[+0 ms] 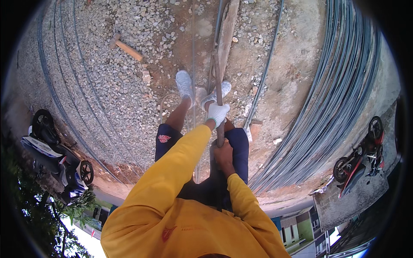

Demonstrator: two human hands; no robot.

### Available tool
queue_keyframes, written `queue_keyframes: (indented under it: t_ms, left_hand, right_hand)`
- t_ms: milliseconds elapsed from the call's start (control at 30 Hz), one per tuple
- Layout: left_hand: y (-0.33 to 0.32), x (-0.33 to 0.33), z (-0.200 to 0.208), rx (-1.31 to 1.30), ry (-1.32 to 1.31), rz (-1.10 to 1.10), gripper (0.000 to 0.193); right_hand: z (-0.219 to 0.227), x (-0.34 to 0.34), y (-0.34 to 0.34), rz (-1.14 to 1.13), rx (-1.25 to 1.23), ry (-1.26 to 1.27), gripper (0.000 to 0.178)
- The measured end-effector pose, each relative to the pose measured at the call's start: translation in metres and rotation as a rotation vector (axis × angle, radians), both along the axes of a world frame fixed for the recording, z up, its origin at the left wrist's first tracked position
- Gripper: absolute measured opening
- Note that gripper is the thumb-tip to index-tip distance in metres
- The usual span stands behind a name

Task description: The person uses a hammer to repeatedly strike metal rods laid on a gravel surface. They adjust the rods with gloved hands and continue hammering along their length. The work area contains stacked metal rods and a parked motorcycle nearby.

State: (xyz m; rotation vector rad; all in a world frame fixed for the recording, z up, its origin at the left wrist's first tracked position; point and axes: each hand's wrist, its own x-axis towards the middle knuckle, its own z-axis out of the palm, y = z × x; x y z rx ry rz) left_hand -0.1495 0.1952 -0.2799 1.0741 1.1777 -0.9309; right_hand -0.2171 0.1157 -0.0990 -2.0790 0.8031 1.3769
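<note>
The left hand (218,112), in a white knit glove, is clamping around a dark steel bar (218,81), while the bare right hand (223,155) is gripping it just below, at six o'clock from the glove. The bar is running out toward twelve, passing between the pale shoes (184,84) and overlapping a weathered plank (227,34) (whether the two are touching, I cannot tell). A wooden-handled hammer (130,50) is lying on grey gravel (112,86) between ten and eleven o'clock. A thick bundle of steel rods (333,92) is stretching along two o'clock, and thinner rods (76,79) are curving past nine-thirty. Farther out, a scooter (58,157) is standing between eight and nine, and a red-and-black motorcycle (360,159) just past three.
</note>
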Motion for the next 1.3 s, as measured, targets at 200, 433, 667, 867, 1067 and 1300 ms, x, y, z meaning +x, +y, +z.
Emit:
queue_keyframes:
  t_ms: [200,433,667,867,1067,1300]
  left_hand:
    - [-0.004,-0.003,0.016,0.155,-0.032,-0.005,0.033]
    - [0.017,-0.005,0.037,0.054,0.002,0.018,0.033]
    - [-0.002,-0.010,0.092,0.057,-0.057,0.136,0.026]
    - [-0.005,-0.014,0.112,0.157,-0.128,-0.051,0.031]
    - [-0.062,-0.006,0.150,0.081,-0.008,0.047,0.031]
    - [-0.128,-0.003,0.172,0.028,0.027,0.068,0.034]
  right_hand:
    - [0.014,0.004,-0.002,0.040,0.027,-0.044,0.039]
    - [0.036,-0.002,0.024,-0.026,0.030,-0.051,0.042]
    - [0.089,-0.004,0.002,-0.105,0.044,-0.016,0.039]
    - [0.094,-0.019,-0.006,-0.180,0.098,-0.066,0.034]
    - [0.125,-0.019,-0.077,-0.101,0.049,-0.024,0.040]
    - [0.158,-0.005,-0.137,-0.006,-0.039,0.003,0.046]
